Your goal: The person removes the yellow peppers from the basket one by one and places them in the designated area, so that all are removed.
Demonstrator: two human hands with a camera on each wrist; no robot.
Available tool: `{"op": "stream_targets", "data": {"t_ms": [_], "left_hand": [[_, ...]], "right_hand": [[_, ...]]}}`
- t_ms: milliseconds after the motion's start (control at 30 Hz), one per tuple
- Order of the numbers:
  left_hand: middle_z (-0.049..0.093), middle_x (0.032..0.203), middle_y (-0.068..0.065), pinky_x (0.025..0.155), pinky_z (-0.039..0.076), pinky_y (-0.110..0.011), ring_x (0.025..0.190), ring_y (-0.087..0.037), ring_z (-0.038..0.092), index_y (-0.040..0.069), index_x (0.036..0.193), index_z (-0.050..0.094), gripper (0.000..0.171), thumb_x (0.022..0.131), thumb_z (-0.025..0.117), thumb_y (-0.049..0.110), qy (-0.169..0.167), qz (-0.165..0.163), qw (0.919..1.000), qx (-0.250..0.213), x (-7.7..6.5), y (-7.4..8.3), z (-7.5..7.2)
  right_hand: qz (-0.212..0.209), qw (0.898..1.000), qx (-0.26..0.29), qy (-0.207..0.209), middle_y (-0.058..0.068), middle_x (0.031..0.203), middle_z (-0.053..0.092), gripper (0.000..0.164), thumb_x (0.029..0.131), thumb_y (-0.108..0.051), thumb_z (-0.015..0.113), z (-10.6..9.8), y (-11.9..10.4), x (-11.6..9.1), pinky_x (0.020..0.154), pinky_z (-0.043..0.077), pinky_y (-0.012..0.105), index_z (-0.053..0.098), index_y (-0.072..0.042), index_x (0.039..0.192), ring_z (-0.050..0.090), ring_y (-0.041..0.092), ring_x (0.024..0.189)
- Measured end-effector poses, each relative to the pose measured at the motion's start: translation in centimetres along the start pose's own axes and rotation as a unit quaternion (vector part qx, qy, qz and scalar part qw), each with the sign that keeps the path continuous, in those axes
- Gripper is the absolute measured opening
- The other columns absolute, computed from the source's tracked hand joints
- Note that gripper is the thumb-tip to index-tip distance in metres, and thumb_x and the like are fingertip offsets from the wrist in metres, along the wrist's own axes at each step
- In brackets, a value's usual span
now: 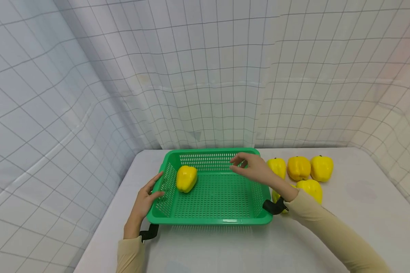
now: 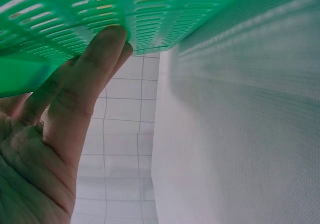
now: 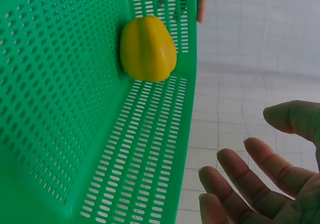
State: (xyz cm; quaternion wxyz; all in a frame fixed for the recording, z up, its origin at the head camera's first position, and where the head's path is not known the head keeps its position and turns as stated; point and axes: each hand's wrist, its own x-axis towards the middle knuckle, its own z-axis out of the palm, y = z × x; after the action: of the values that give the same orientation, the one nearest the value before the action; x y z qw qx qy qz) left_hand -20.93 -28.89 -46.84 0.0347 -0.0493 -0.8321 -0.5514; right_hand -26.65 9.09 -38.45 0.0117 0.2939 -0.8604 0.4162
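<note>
A green plastic basket [image 1: 210, 221] with slotted walls stands on the white table. One yellow bell pepper [image 1: 186, 178] lies inside, near the left wall. My left hand [image 1: 146, 198] holds the basket's left side: the thumb reaches over the rim, while the fingers [image 2: 82, 92] lie against the slotted outer wall. Above the right part of the basket hovers my right hand [image 1: 254, 167], its fingers loosely bent and apart, holding nothing. In the right wrist view, thumb and fingers [image 3: 240, 171] are spread with a gap between them, beside the basket's far rim.
Several more yellow bell peppers [image 1: 322, 168] stand grouped on the table right of the basket, some partly hidden behind my right forearm. One of them [image 1: 298, 168] is a deeper, more orange yellow. White grid-patterned sheets [image 1: 218, 87] close off the back and sides.
</note>
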Motion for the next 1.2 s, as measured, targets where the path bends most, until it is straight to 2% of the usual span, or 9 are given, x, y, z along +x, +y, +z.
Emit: {"op": "stream_targets", "data": {"t_ms": [200,400,733,800,1000,1100,1200], "left_hand": [[0.039,0.144,-0.017,0.074,0.050,-0.035,0.106,-0.036,0.055,0.021,0.148,0.036,0.065,0.089,0.059,0.008,0.001,0.003,1.0000,0.005,-0.1,0.0,0.0],[0.041,0.143,-0.019,0.072,0.051,-0.034,0.101,-0.033,0.057,0.020,0.148,0.036,0.065,0.089,0.059,0.008,-0.001,-0.004,1.0000,0.005,-0.1,0.0,0.0],[0.037,0.145,-0.019,0.075,0.050,-0.033,0.108,-0.036,0.054,0.018,0.149,0.035,0.064,0.091,0.059,0.006,-0.004,0.001,1.0000,0.008,-0.1,0.2,0.0],[0.036,0.145,-0.020,0.075,0.050,-0.033,0.108,-0.037,0.053,0.015,0.149,0.034,0.064,0.091,0.059,0.004,-0.007,-0.001,1.0000,0.005,-0.2,0.6,0.0],[0.035,0.144,-0.026,0.075,0.050,-0.035,0.106,-0.041,0.053,0.005,0.148,0.033,0.062,0.090,0.056,-0.001,-0.009,-0.002,0.9998,0.016,-1.1,3.6,0.1],[0.037,0.144,-0.023,0.074,0.051,-0.034,0.104,-0.038,0.055,0.012,0.148,0.034,0.063,0.091,0.057,0.002,-0.006,-0.002,0.9999,0.010,-0.8,2.4,0.1],[0.040,0.143,-0.020,0.072,0.051,-0.034,0.102,-0.035,0.057,0.019,0.148,0.036,0.064,0.090,0.059,0.006,-0.003,0.001,1.0000,0.000,-0.2,0.5,0.0]], "right_hand": [[-0.007,0.999,0.009,-0.043,0.004,0.093,0.065,0.023,0.090,-0.022,0.065,1.7,-0.1,1.8,0.067,0.050,0.031,0.066,-0.005,0.105,0.062,0.021,0.079],[-0.003,0.997,0.000,-0.076,0.005,0.096,0.066,0.027,0.090,-0.024,0.066,3.7,-0.1,3.5,0.068,0.049,0.030,0.065,-0.006,0.109,0.061,0.017,0.079],[0.027,0.994,-0.010,-0.102,0.014,0.107,0.064,0.038,0.088,-0.029,0.067,6.5,-0.6,5.8,0.075,0.048,0.035,0.060,-0.006,0.117,0.060,0.023,0.092],[0.033,0.994,-0.013,-0.106,0.016,0.109,0.064,0.039,0.088,-0.030,0.067,7.0,-0.6,6.2,0.078,0.048,0.037,0.060,-0.006,0.118,0.060,0.025,0.095],[0.041,0.991,-0.021,-0.121,0.017,0.113,0.062,0.044,0.090,-0.032,0.065,8.8,-0.6,7.3,0.083,0.047,0.040,0.058,-0.003,0.122,0.058,0.028,0.101],[0.045,0.990,-0.023,-0.131,0.017,0.117,0.060,0.048,0.090,-0.033,0.064,9.6,-0.5,7.7,0.084,0.046,0.040,0.056,-0.001,0.124,0.057,0.029,0.104],[0.050,0.989,-0.022,-0.139,0.017,0.122,0.058,0.052,0.089,-0.035,0.065,10.4,-0.4,8.0,0.086,0.046,0.041,0.053,0.000,0.127,0.055,0.031,0.109]]}}
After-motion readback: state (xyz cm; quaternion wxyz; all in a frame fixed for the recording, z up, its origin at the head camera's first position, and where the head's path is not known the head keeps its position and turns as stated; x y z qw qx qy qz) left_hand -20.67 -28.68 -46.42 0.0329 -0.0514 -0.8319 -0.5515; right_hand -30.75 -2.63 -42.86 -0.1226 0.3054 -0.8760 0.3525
